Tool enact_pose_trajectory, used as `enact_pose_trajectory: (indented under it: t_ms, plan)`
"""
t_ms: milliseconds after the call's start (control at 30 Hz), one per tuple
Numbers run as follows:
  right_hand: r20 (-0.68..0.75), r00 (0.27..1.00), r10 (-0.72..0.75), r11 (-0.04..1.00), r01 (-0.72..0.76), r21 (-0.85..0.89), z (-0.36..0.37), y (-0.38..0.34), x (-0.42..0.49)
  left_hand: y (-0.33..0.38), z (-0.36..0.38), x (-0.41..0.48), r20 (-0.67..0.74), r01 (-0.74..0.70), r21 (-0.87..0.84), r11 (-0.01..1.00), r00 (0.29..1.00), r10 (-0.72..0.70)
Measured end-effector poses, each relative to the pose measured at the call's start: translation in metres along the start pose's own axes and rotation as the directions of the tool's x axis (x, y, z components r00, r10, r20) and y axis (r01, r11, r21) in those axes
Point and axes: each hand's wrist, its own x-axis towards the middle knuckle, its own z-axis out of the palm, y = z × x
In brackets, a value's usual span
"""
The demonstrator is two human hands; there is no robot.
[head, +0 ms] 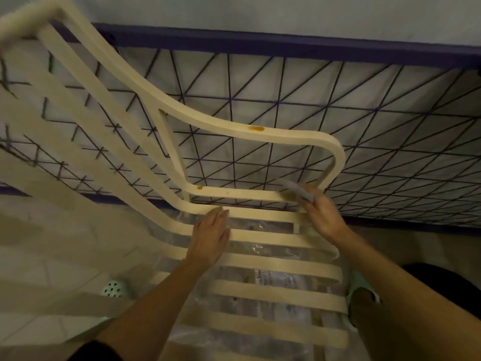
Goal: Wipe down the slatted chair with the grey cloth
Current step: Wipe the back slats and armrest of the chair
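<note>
The pale tiled floor (59,259) carried the cream slatted chair (273,267). Beneath the chair's seat slats a sheet of crinkled clear plastic (257,280) lay on the tiles. Left of the chair sat a small white object with dark dots (114,289). Behind the chair ran a purple wire-mesh railing (312,105), its base rail meeting the floor.

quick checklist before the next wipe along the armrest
1. Grey cloth in right hand: ok, pinched in the fingers.
2. Cloth at the chair: ok, by the armrest's front lower bend; contact cannot tell, blurred.
3. Left hand steadying: ok, flat on a seat slat.
4. Orange stains on armrest: not ok, two show.
5. Cloth clean: cannot tell.
</note>
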Motion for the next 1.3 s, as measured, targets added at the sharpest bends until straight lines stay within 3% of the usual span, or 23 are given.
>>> enact_pose_trajectory:
  t_ms: [167, 333, 433, 733, 1300]
  plan:
    - [0.119, 0.993, 0.028, 0.918, 0.022, -0.397, 0.053, 0.029, 0.002, -0.015, 0.026, 0.002, 0.080, 0.024, 0.109, 0.994, 0.996, -0.033]
    - [0.134, 0.988, 0.074, 0.879, -0.001, -0.476, 0.074, 0.031, -0.002, -0.018, 0.038, -0.004, -0.047, 0.034, 0.114, 0.993, 0.998, -0.029]
    - [0.107, 0.985, 0.134, 0.842, -0.056, -0.537, 0.083, 0.022, 0.000, -0.019, 0.042, -0.002, -0.054, 0.043, 0.130, 0.991, 0.998, -0.037]
    - [0.084, 0.995, 0.052, 0.820, 0.006, -0.572, 0.106, 0.007, 0.019, -0.017, 0.040, -0.001, -0.057, 0.062, 0.139, 0.988, 0.997, -0.054]
    - [0.280, 0.953, -0.114, 0.818, 0.250, -0.519, 0.180, -0.057, 0.086, -0.020, 0.046, 0.001, -0.049, 0.080, 0.113, 0.990, 0.996, -0.075]
